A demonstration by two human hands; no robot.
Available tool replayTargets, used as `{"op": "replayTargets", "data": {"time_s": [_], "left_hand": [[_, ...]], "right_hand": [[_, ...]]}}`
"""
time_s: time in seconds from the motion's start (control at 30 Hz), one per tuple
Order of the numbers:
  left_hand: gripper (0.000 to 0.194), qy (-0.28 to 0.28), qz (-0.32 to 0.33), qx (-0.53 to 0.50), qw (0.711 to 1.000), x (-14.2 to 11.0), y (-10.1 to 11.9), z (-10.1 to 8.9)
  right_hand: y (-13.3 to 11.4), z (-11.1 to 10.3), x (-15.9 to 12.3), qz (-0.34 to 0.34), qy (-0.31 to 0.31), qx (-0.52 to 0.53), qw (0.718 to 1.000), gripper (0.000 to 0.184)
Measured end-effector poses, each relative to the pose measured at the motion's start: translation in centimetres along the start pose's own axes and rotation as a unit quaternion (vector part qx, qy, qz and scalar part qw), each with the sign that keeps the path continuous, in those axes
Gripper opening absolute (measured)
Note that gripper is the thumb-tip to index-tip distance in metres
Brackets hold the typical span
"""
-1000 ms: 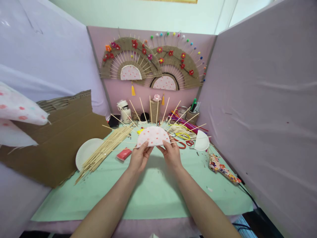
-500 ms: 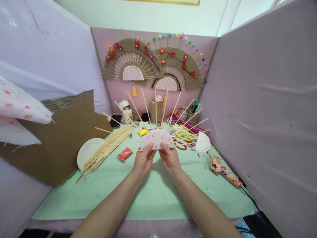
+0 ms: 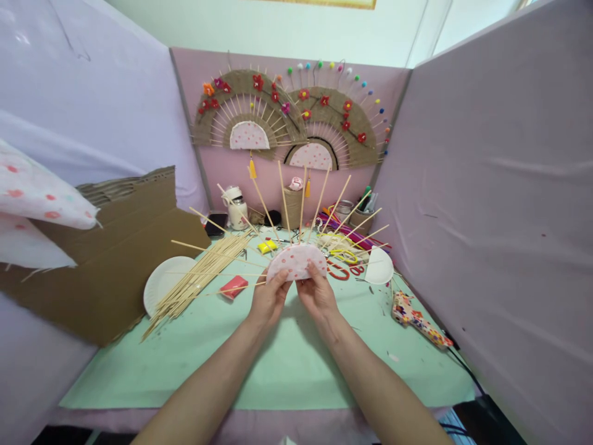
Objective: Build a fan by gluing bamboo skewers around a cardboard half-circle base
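Observation:
Both my hands hold a half-round fan base [image 3: 296,259], white with pink dots, above the table. Thin wooden sticks [image 3: 283,194] spread out from its curved edge like rays. My left hand [image 3: 270,300] grips the lower left corner, thumb on the front face and fingers behind. On the lower right, my right hand [image 3: 319,300] pinches it the same way. Part of the fingers of both hands is hidden behind the base.
A bundle of sticks [image 3: 204,278] lies over a paper plate [image 3: 160,281] at left, by brown cardboard [image 3: 111,259]. Red-handled scissors [image 3: 338,271], a half plate [image 3: 378,267] and a patterned glue gun [image 3: 419,318] are at right. Finished fans [image 3: 250,80] hang behind.
The fan base has tilted and turned slightly, its sticks shifting with it. My right thumb sits a little higher on its front. Both hands keep their hold.

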State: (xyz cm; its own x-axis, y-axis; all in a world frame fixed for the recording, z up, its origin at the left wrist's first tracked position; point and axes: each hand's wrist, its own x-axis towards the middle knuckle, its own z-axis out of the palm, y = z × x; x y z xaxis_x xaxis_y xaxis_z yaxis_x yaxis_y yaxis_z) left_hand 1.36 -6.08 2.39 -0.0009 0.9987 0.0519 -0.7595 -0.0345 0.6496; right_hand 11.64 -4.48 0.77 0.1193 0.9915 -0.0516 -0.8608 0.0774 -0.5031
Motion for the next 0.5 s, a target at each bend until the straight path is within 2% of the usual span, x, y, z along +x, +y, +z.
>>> {"op": "replayTargets", "data": {"time_s": [0.2,0.5], "left_hand": [[0.025,-0.011,0.006,0.004,1.0,0.11,0.72,0.14],[0.023,-0.017,0.011,0.002,1.0,0.55,0.57,-0.34]], "right_hand": [[-0.09,-0.36,0.14,-0.005,-0.007,-0.008,1.0,0.032],[-0.25,0.1,-0.18,0.012,-0.015,0.012,1.0,0.027]]}}
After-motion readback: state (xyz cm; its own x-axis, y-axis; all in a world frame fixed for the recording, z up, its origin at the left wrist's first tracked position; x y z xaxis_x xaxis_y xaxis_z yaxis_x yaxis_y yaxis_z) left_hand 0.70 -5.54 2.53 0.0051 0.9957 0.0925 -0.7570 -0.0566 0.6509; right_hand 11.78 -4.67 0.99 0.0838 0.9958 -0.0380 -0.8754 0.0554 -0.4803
